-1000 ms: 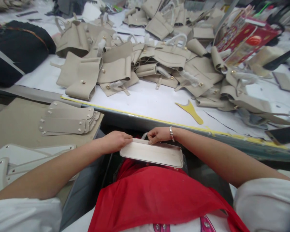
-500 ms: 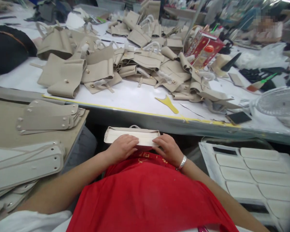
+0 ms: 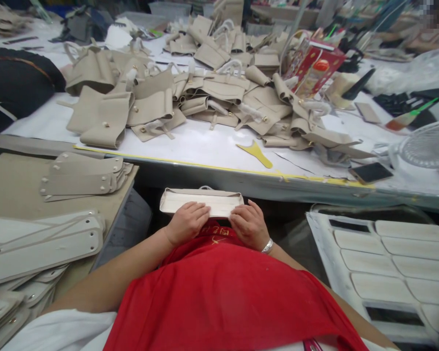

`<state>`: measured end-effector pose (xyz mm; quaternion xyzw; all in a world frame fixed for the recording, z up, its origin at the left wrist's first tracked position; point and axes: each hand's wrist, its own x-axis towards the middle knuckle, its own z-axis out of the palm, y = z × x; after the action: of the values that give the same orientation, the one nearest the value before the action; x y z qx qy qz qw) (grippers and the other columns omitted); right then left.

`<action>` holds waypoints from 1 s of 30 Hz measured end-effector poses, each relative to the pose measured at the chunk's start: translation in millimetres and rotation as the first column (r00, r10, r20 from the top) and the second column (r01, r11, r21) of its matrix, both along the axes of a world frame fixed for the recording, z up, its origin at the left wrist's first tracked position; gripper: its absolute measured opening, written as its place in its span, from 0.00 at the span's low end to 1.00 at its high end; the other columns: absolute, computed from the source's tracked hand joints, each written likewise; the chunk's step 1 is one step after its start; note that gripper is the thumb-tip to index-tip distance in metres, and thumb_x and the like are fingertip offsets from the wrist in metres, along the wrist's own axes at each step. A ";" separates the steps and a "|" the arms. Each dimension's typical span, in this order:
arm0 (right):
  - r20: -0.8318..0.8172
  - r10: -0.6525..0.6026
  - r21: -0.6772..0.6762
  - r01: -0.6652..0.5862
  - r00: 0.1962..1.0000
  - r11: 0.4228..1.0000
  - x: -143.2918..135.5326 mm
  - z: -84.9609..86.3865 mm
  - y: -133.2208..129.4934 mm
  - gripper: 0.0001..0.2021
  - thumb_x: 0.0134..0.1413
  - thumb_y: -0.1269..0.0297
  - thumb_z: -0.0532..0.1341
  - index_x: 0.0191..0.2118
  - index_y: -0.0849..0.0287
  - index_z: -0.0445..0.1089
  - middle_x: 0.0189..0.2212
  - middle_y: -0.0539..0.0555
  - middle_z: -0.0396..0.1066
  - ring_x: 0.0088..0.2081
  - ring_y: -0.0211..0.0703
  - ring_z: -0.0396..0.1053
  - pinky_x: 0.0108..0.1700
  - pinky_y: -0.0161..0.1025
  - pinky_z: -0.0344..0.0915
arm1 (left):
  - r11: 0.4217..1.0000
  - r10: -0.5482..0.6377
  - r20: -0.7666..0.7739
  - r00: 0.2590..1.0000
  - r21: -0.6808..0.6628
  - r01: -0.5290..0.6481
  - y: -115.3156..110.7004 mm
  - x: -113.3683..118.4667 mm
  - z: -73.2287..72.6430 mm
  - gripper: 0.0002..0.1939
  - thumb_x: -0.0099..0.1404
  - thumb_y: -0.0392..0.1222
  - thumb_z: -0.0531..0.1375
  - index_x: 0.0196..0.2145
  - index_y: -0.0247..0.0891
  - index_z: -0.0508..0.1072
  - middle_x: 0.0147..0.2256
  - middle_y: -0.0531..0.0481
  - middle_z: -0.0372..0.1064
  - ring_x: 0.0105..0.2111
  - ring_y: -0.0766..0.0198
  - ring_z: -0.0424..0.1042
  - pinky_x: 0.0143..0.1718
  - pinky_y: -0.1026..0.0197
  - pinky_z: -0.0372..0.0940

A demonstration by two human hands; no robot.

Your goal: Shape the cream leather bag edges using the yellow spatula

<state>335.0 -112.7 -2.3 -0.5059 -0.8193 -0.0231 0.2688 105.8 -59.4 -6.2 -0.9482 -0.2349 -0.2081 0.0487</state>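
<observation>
A seated worker in a red apron (image 3: 219,287) presses both hands onto a long cream leather panel with rounded corners (image 3: 202,201), which lies across the lap just below the edge of the white worktable (image 3: 212,146). The left hand (image 3: 186,223) and right hand (image 3: 248,225) rest side by side, palms down, fingers spread flat on the panel's near edge, gripping nothing else. Beige leather bag flaps with brass studs (image 3: 190,97) lie heaped on the table beyond; a yellow Y-shaped template (image 3: 256,154) sits near its edge, and a dark phone (image 3: 370,172) lies further right. With only the lap under it, the panel looks liable to tip forward and slide to the floor should either palm lift. Uneven pressure could also crease the leather.
</observation>
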 end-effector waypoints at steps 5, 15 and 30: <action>0.076 -0.117 -0.118 0.126 0.990 0.985 -9.5 8.0 3.3 0.10 0.56 0.66 0.53 0.28 0.55 0.69 0.32 0.51 0.70 0.38 0.40 0.63 0.58 0.46 0.44 | 0.996 0.056 -0.046 0.997 -0.069 -0.059 -2.0 4.8 8.0 0.14 0.65 0.34 0.48 0.41 0.38 0.72 0.45 0.47 0.69 0.47 0.59 0.65 0.54 0.51 0.54; -0.096 -0.395 -0.140 0.381 0.914 0.914 -28.2 3.0 1.9 0.12 0.49 0.66 0.58 0.41 0.59 0.65 0.50 0.61 0.63 0.51 0.51 0.59 0.56 0.51 0.50 | 0.840 0.311 -0.258 0.915 -0.376 -0.392 0.9 19.5 31.9 0.07 0.62 0.40 0.53 0.31 0.38 0.71 0.32 0.45 0.67 0.36 0.55 0.64 0.35 0.54 0.58; -0.095 -0.798 -0.942 0.205 0.594 0.265 -24.2 -1.3 2.4 0.23 0.49 0.41 0.53 0.22 0.60 0.62 0.17 0.51 0.62 0.19 0.37 0.59 0.22 0.35 0.56 | 0.851 0.193 -0.324 0.926 -0.415 -0.322 19.4 23.4 40.1 0.09 0.62 0.41 0.52 0.29 0.38 0.71 0.31 0.45 0.70 0.33 0.55 0.67 0.32 0.56 0.58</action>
<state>310.7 -110.3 -3.6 -0.7936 -0.3652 0.4525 0.1788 129.2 -40.0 33.9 -0.9111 -0.3947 -0.0065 -0.1186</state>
